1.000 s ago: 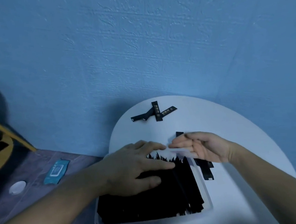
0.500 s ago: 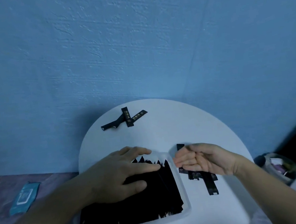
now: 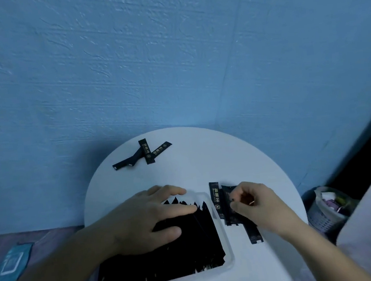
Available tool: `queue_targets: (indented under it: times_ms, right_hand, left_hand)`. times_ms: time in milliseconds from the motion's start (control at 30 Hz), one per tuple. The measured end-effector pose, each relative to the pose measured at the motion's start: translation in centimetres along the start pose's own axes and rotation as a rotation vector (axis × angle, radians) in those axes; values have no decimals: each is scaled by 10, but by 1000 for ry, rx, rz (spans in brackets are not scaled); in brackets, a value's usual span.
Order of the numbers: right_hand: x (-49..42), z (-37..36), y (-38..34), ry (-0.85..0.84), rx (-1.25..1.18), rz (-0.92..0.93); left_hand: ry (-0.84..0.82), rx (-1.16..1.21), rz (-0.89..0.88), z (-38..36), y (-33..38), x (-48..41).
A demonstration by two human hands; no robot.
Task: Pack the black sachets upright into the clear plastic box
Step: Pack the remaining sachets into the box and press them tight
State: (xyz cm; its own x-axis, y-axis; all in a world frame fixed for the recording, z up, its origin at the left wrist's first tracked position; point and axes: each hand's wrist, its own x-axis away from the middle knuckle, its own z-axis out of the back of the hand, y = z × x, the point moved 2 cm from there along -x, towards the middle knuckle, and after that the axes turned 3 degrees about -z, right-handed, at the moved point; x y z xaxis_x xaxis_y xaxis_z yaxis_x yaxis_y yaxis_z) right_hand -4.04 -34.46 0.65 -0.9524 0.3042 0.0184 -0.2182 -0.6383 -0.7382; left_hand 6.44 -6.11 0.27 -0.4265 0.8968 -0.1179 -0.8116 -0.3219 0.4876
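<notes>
A clear plastic box (image 3: 228, 248) sits at the near edge of a round white table (image 3: 205, 161), filled with several black sachets (image 3: 180, 255) standing in a leaning row. My left hand (image 3: 147, 222) lies flat on top of that row with its fingers spread, pressing the sachets. Just right of the box lies a small heap of loose black sachets (image 3: 218, 201). My right hand (image 3: 253, 204) is over that heap, its fingers curled and pinching one sachet there. Three more sachets (image 3: 146, 154) lie crossed at the table's far left.
A blue textured wall stands close behind the table. A mesh waste basket (image 3: 327, 210) stands on the floor to the right, beside a pale surface at the right edge. A teal wipes pack (image 3: 10, 266) lies on the floor at left.
My right hand has dropped from the box's far rim to the loose heap and closed its fingers on a sachet. The view has swung right. My left hand stays on the row.
</notes>
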Motion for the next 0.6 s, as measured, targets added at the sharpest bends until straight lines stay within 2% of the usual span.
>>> queue_targets:
  times_ms: [100,267,333,433,600]
  right_hand:
    - [4,-5,-2,120,249,-88]
    - [1,-18,-11,99,511,-164]
    - [0,-20,-13,84,545,-170]
    - [0,-15,-17,67,570,-155]
    - [5,-9,-17,108,634,-113]
  left_hand:
    - [-13,-4,-11,1,6,-7]
    - [-32,-20,23,6,17,-7]
    - [-34,-14,43,13,19,-3]
    - [-123,-135,7,21,17,1]
    - [-162,-175,12,21,16,2]
